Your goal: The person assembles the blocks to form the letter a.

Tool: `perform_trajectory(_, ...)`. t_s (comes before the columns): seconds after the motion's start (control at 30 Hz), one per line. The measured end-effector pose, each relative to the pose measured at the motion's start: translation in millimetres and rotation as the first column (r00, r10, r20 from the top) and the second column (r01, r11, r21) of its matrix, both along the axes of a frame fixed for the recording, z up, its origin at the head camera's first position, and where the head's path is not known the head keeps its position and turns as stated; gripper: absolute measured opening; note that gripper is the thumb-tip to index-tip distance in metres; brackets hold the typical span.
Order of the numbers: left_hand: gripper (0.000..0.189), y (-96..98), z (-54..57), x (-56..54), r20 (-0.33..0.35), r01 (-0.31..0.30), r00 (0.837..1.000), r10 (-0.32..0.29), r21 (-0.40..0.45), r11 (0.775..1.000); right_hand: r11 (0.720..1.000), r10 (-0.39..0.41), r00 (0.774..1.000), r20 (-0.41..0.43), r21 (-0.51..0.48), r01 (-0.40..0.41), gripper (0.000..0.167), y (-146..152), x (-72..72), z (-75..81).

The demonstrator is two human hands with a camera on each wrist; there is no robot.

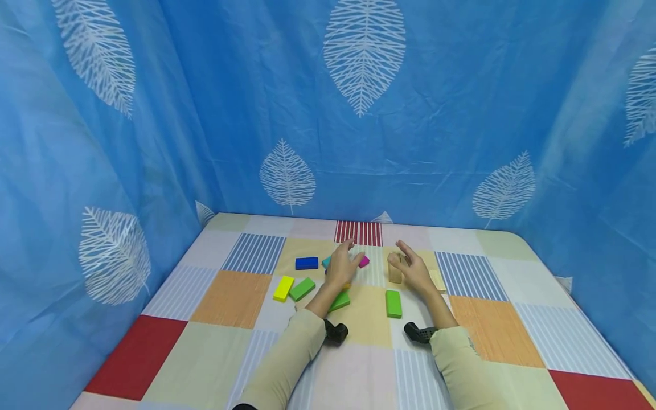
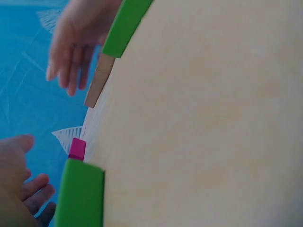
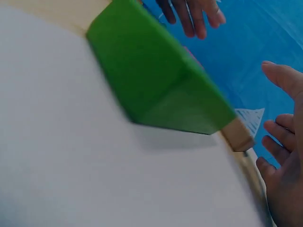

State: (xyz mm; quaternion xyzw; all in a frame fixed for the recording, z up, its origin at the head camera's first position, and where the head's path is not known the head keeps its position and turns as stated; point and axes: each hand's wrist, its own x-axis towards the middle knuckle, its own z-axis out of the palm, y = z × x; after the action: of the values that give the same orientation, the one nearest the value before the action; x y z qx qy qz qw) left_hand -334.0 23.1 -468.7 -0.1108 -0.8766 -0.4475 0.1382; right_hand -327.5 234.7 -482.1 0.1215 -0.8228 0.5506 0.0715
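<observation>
My left hand [image 1: 342,266] hovers among the coloured blocks, thumb apart from loosely bent fingers, with nothing in its grasp. Partly hidden by it are a teal block [image 1: 326,262] and a green block [image 1: 340,301]; a magenta block [image 1: 364,261] lies just past its thumb. My right hand [image 1: 416,273] is held beside a plain wooden block [image 1: 394,273], its fingers spread and its palm turned inward. In the right wrist view that hand [image 3: 286,156] has nothing in it. Another green block [image 1: 393,304] lies nearer me, between the two forearms.
Left of my left hand lie a blue block [image 1: 306,263], a yellow block [image 1: 283,288] and a green block [image 1: 302,289]. A pale wooden piece [image 1: 438,281] sits behind my right wrist. The table's patchwork cloth [image 1: 225,353] reaches a blue curtain [image 1: 430,171] behind and at both sides.
</observation>
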Motion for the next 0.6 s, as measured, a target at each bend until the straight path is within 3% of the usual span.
perform_trajectory(0.13, 0.050, 0.8, -7.9, -1.5, -0.011, -0.001, 1.000, 0.000, -0.103, 0.995, 0.996, -0.029, 0.997, 0.073, 0.082, 0.023, 0.081, -3.4, 2.9, -0.6)
perform_trajectory(0.27, 0.050, 0.6, -14.8, -0.6, -0.060, -0.012, 0.998, -0.002, -0.234, 0.972, 0.986, -0.045, 0.991, 0.127, 0.167, 0.023, 0.087, -0.8, 7.2, -0.3)
perform_trajectory(0.4, 0.046, 1.4, -16.7, -0.5, -0.114, -0.038, 0.993, -0.001, -0.336, 0.941, 0.976, -0.008, 0.988, 0.153, 0.216, -0.026, 0.089, 6.8, 7.9, -0.4)
perform_trajectory(0.6, 0.038, 0.2, -13.6, 0.7, -0.119, -0.064, 0.993, 0.016, -0.411, 0.910, 0.956, 0.058, 0.988, 0.144, 0.276, -0.097, 0.092, 10.2, 11.4, 5.1)
